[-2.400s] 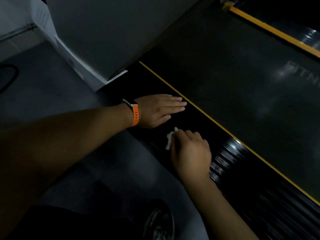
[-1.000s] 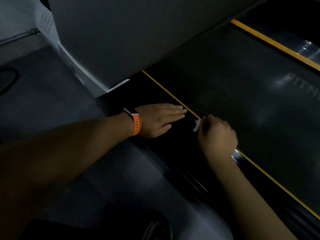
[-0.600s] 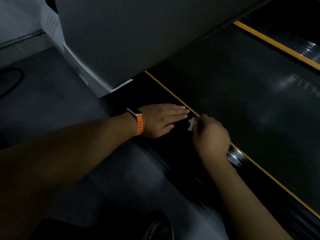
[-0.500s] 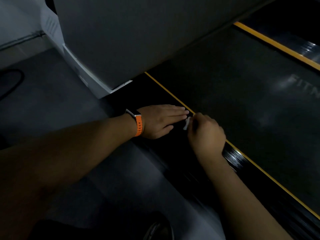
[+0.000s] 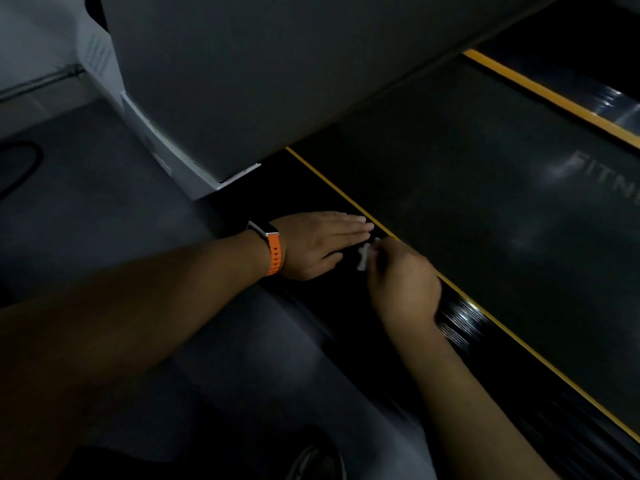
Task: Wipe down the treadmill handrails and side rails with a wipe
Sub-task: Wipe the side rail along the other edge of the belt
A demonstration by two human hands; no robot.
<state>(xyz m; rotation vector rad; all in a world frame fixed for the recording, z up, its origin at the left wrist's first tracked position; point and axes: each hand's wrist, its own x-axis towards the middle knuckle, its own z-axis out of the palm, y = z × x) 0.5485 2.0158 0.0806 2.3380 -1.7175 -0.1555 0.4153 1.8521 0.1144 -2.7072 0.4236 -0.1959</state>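
Two bare hands are seen, a left hand point(image 5: 318, 244) and a right hand point(image 5: 401, 285). One small white crumpled wipe point(image 5: 363, 258) and one wristwatch with an orange strap point(image 5: 274, 255) are counted. Two glossy black treadmill side rails are shown, a near rail point(image 5: 460, 320) and a far rail point(image 5: 616, 102), along with two yellow stripes, a near stripe point(image 5: 332, 183) and a far stripe point(image 5: 554, 95). One dark treadmill belt point(image 5: 450, 185), one pale grey motor housing point(image 5: 242, 81), one black cable loop point(image 5: 26, 168) and one dark shoe point(image 5: 318, 459) are counted

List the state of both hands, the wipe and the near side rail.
left hand, flat, fingers straight, rests on the side rail.
right hand, fingers curled, grips the wipe.
wipe, white, bunched, mostly hidden in the right hand.
side rail, black, glossy, under both hands.
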